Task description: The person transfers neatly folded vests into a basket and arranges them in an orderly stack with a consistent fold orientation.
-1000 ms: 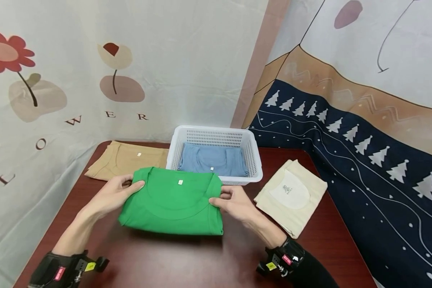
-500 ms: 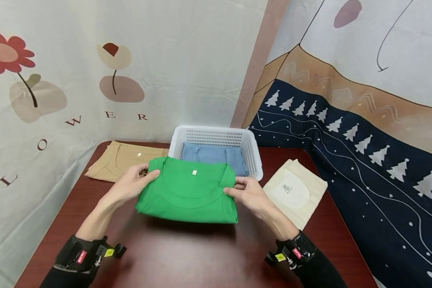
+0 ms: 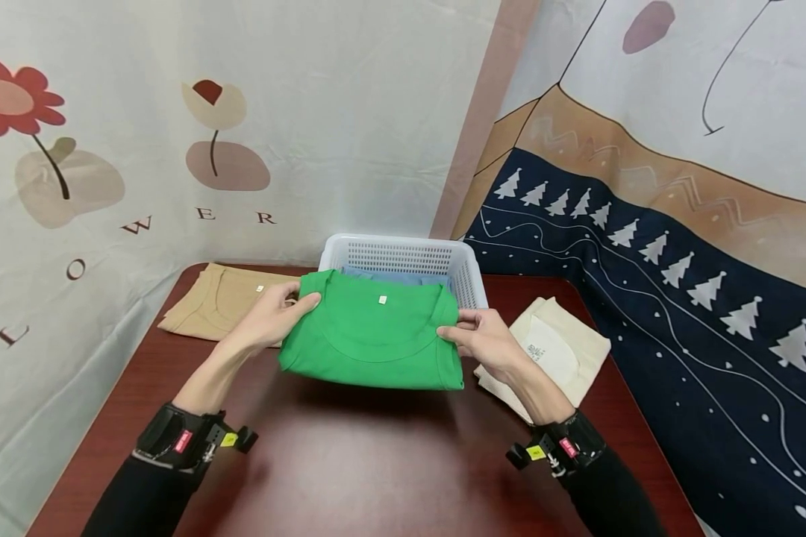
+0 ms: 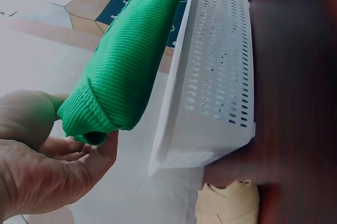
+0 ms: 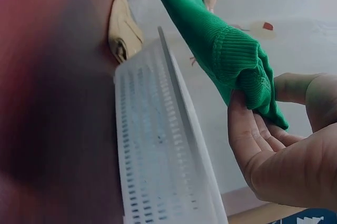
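Note:
A folded green shirt [image 3: 376, 332] with a small white neck label is held up between my two hands, above the table. My left hand [image 3: 273, 313] pinches its left edge, thumb on top and fingers beneath. On the opposite edge my right hand [image 3: 486, 339] grips it the same way, as the right wrist view also shows. Behind the shirt stands a white perforated basket [image 3: 403, 250], its front wall mostly covered in the head view. Inside it a folded blue garment [image 3: 396, 276] shows only as a strip. Both wrist views place the shirt higher than the basket's rim [image 4: 176, 76].
A folded tan shirt [image 3: 222, 302] lies at the back left of the dark red-brown table [image 3: 363, 462]. Right of the basket lies a folded cream garment [image 3: 560, 358] with a white printed patch, partly behind my right forearm. Printed curtains hang along the back and right.
Both hands have carried the green shirt forward and to the right, toward the basket. It now hides most of the blue garment and the basket's front.

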{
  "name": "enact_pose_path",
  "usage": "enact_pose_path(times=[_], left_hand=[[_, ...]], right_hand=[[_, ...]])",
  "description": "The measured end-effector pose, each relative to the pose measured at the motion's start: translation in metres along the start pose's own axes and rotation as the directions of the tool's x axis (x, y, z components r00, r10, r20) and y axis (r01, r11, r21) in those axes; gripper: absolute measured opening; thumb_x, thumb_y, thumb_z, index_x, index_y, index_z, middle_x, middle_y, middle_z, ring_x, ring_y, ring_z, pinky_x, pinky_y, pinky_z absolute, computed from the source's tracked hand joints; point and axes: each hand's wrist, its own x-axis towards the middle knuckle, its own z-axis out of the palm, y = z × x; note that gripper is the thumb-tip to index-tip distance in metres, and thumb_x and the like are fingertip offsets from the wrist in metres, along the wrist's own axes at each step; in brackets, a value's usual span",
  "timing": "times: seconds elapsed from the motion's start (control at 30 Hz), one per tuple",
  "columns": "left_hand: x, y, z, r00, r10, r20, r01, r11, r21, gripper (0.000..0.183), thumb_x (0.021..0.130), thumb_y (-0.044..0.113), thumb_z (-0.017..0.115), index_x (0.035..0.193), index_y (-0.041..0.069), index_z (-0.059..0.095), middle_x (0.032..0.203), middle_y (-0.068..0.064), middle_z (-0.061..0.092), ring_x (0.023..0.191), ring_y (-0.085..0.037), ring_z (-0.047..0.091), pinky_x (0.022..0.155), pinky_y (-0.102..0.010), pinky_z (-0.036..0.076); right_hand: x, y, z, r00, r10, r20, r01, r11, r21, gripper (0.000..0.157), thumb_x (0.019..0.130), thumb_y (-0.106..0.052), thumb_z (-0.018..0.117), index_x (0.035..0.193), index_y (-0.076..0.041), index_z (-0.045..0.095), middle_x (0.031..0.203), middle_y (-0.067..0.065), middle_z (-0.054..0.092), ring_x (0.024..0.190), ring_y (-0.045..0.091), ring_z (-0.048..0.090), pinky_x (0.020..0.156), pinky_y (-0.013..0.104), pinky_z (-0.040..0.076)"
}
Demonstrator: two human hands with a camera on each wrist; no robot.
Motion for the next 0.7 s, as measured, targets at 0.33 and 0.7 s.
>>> enact_pose_path(times=[0.33, 0.7], left_hand=[[0.028, 0.018, 0.000, 1.000, 0.017, -0.010, -0.016, 0.995, 0.094, 0.036, 0.118, 0.024, 0.060, 0.122, -0.010, 0.067, 0.102, -0.017, 0.073, 0.075, -0.009, 0.065, 0.069, -0.026, 0.056], [0.050, 0.030, -0.005, 0.999, -0.008, -0.037, 0.014, 0.985, 0.171, 0.033, 0.118, 0.027, 0.060, 0.109, -0.004, 0.066, 0.086, -0.003, 0.060, 0.069, -0.012, 0.051, 0.065, -0.029, 0.046]], right_hand=[[0.015, -0.016, -0.017, 1.000, -0.016, -0.013, 0.016, 1.000, -0.012, 0.039, 0.106, -0.007, 0.074, 0.141, 0.010, 0.069, 0.110, 0.000, 0.083, 0.093, 0.010, 0.083, 0.086, 0.034, 0.071], [0.034, -0.035, -0.028, 0.998, -0.031, -0.052, 0.027, 0.997, -0.067, 0.027, 0.108, -0.012, 0.074, 0.126, 0.008, 0.074, 0.101, -0.002, 0.079, 0.087, 0.008, 0.080, 0.083, 0.029, 0.070]])
